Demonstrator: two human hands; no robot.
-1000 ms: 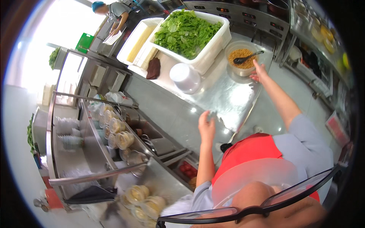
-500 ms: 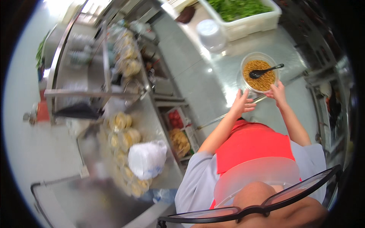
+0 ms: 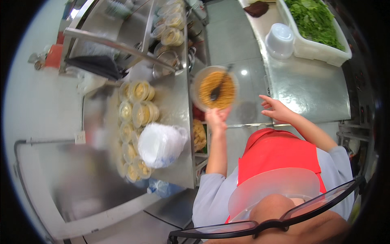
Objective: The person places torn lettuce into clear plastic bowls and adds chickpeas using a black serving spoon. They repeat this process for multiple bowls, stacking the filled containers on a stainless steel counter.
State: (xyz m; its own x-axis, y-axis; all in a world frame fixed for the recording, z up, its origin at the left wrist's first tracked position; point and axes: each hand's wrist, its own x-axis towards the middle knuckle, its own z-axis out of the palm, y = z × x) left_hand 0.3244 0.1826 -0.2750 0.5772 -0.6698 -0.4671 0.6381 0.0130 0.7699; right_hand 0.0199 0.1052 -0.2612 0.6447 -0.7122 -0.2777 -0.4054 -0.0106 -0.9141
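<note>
My left hand grips the near rim of a round clear tub. The tub is in the air between the two steel counters and is filled with small golden-brown pieces, perhaps beans or nuts. A black spoon lies in them, its handle rising over the far right rim, blurred by motion. To the right, over the near edge of the right-hand counter, my right hand is empty, its fingers apart and pointing left.
Stacked lidded tubs of pale food and a white plastic-wrapped bundle stand on the left steel counter. On the right-hand counter are an upturned translucent tub, a white crate of leafy greens and a dark red lump.
The tub has left the right-hand counter and swung left in my left hand. My right hand has let go of it. The whole view has turned toward the left counter.
</note>
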